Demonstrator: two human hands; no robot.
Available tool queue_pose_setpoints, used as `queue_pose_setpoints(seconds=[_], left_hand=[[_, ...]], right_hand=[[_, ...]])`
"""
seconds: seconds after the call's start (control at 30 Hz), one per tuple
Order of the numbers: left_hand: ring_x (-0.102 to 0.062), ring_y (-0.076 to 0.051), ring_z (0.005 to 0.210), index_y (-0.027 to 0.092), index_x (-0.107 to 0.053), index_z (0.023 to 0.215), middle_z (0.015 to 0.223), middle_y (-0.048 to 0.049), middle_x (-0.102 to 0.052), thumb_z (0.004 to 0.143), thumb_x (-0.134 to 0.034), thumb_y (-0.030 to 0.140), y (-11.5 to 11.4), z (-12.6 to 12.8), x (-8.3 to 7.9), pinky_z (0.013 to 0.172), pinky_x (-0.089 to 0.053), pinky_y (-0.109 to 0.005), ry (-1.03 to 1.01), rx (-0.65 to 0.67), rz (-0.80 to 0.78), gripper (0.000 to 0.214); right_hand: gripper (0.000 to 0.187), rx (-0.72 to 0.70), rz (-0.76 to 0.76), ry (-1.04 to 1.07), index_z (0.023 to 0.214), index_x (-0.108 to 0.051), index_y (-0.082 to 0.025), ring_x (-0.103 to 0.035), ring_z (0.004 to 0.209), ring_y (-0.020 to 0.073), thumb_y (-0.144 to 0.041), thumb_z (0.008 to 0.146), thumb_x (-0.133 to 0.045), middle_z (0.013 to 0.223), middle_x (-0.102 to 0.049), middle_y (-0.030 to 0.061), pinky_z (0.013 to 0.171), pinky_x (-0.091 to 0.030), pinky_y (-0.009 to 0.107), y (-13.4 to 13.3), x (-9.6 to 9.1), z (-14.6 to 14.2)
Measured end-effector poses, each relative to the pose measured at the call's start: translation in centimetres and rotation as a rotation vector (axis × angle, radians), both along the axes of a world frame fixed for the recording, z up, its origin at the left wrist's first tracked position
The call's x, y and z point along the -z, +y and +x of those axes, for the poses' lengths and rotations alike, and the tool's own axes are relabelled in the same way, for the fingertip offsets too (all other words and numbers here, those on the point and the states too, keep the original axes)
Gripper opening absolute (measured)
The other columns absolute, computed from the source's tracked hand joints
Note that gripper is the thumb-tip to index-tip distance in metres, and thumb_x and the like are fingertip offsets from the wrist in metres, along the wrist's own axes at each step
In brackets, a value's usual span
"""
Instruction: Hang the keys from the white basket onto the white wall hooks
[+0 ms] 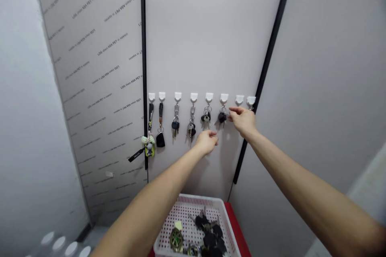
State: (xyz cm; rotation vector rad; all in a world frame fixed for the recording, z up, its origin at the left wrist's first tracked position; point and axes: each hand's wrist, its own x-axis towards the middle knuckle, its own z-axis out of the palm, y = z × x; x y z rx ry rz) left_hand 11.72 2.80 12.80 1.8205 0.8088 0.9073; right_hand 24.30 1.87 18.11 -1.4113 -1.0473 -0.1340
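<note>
A row of several white wall hooks [194,97] runs across the grey panel; the left ones carry key bunches, the two at the right, such as the hook [239,99], hang bare. My right hand [243,121] reaches up beside the black key bunch [222,117] on its hook, fingers pinched together near it. My left hand [206,141] hovers lower, fingers curled, just under the key bunch [206,117]. Whether either hand holds anything I cannot make out.
A white perforated basket [217,205] with more dark keys and a round tag sits below on a red surface [238,225]. Black vertical strips [143,68] divide the wall panels. A keyring with a plush charm [148,144] hangs at the far left.
</note>
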Motion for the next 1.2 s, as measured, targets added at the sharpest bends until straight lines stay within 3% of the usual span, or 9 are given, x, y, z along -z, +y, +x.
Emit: queue_pose_setpoints(seconds=[0.1, 0.3, 0.37, 0.43, 0.6, 0.73, 0.97, 1.2], left_hand=[[-0.046, -0.004, 0.048, 0.008, -0.049, 0.09, 0.065, -0.0025, -0.054, 0.065, -0.04, 0.011, -0.8, -1.6, 3.9, 0.048, -0.036, -0.016, 0.012, 0.067, -0.118, 0.026], [-0.041, -0.005, 0.045, 0.009, -0.053, 0.082, 0.056, 0.001, -0.051, 0.063, -0.041, 0.014, -2.9, -5.8, 14.9, 0.047, -0.036, -0.017, 0.251, 0.093, -0.16, 0.023], [-0.043, -0.006, 0.049, 0.01, -0.053, 0.082, 0.059, -0.0002, -0.053, 0.063, -0.04, 0.014, -3.5, -6.9, 17.6, 0.049, -0.036, -0.018, 0.363, 0.074, -0.115, 0.024], [-0.046, -0.008, 0.054, 0.011, -0.054, 0.081, 0.064, -0.0012, -0.055, 0.061, -0.041, 0.014, -4.1, -7.7, 19.3, 0.053, -0.037, -0.019, 0.472, 0.07, -0.034, 0.024], [-0.048, -0.011, 0.068, 0.017, -0.053, 0.085, 0.074, -0.0015, -0.056, 0.059, -0.041, 0.012, -5.1, -8.1, 20.4, 0.064, -0.036, -0.02, 0.64, 0.094, 0.189, 0.029], [-0.046, -0.012, 0.076, 0.021, -0.05, 0.091, 0.08, -0.0013, -0.053, 0.061, -0.037, 0.01, -5.5, -7.5, 20.2, 0.069, -0.034, -0.02, 0.689, 0.139, 0.346, 0.035], [-0.046, -0.012, 0.072, 0.02, -0.053, 0.076, 0.079, -0.001, -0.051, 0.066, -0.037, 0.017, -5.1, -7.0, 20.1, 0.065, -0.035, -0.02, 0.753, 0.1, 0.37, 0.019], [-0.041, -0.014, 0.087, 0.02, -0.049, 0.086, 0.09, -0.0023, -0.048, 0.062, -0.041, 0.012, -5.0, -7.2, 20.2, 0.076, -0.031, -0.022, 0.769, 0.085, 0.421, 0.026]], right_hand=[[0.026, -0.019, -0.042, -0.058, 0.08, -0.054, -0.012, -0.05, 0.05, 0.0095, -0.021, 0.059, -0.041, 0.057, -0.055, 0.0016, 0.051, -0.041, 0.024, -2.1, 3.6, -0.7], [0.021, -0.437, -0.665, -0.343, 0.071, -0.057, -0.014, -0.05, 0.058, 0.011, -0.02, 0.062, -0.039, 0.06, -0.056, 0.0017, 0.058, -0.038, 0.023, -7.7, 15.7, -4.8], [0.02, -0.525, -0.808, -0.461, 0.07, -0.057, -0.015, -0.05, 0.058, 0.0109, -0.017, 0.062, -0.039, 0.063, -0.057, 0.0021, 0.057, -0.037, 0.022, -9.1, 19.0, -5.8], [0.019, -0.557, -0.889, -0.576, 0.071, -0.057, -0.016, -0.049, 0.063, 0.0118, -0.015, 0.06, -0.041, 0.068, -0.057, 0.0032, 0.059, -0.036, 0.022, -10.0, 21.2, -6.3], [0.018, -0.506, -1.005, -0.8, 0.072, -0.057, -0.016, -0.047, 0.078, 0.0174, -0.017, 0.058, -0.045, 0.078, -0.057, 0.0067, 0.069, -0.032, 0.026, -10.6, 23.3, -6.7], [0.017, -0.467, -0.999, -0.749, 0.07, -0.054, -0.017, -0.048, 0.074, 0.0152, -0.019, 0.063, -0.039, 0.074, -0.057, 0.0049, 0.066, -0.032, 0.023, -10.5, 23.8, -7.2], [0.016, -0.332, -0.995, -0.662, 0.075, -0.05, -0.019, -0.047, 0.073, 0.0152, -0.026, 0.063, -0.043, 0.077, -0.055, 0.004, 0.063, -0.032, 0.023, -10.1, 24.4, -8.0], [0.029, -0.231, -0.974, -0.703, 0.088, -0.048, -0.021, -0.043, 0.085, 0.0196, -0.029, 0.06, -0.047, 0.088, -0.05, 0.0053, 0.07, -0.029, 0.029, -10.0, 24.5, -8.8]])
